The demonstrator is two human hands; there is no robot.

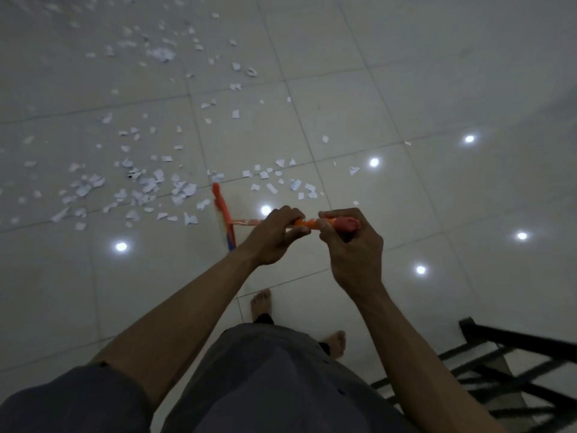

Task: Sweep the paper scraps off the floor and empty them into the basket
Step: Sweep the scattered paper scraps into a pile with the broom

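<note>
Glossy pale tiled floor point(390, 89), dim room, ceiling lights bouncing off the tiles as bright dots. Torn white paper scraps point(150, 185) are all over the left and far side, thickest in a band just left of the broom head, with a thinner trail running to the right of it.

The person stands barefoot and holds a long orange plastic broom handle point(307, 225) almost straight at the camera, so it looks really short. The left hand point(274, 235) is curled round the handle lower down, and the right hand point(349, 245) is closed round the reddish top end. My guess is that the two-hand spacing gives leverage: top hand steers, lower hand pushes.

The orange broom head with multicoloured bristles point(223, 214) sits on the floor right at the near edge of the scrap band, probably so the next stroke can rake them into a pile.

No basket in view. The black metal frame point(505, 370) at bottom right is something else, can't tell what.

Nothing looks gathered yet, so it's early days.
</note>
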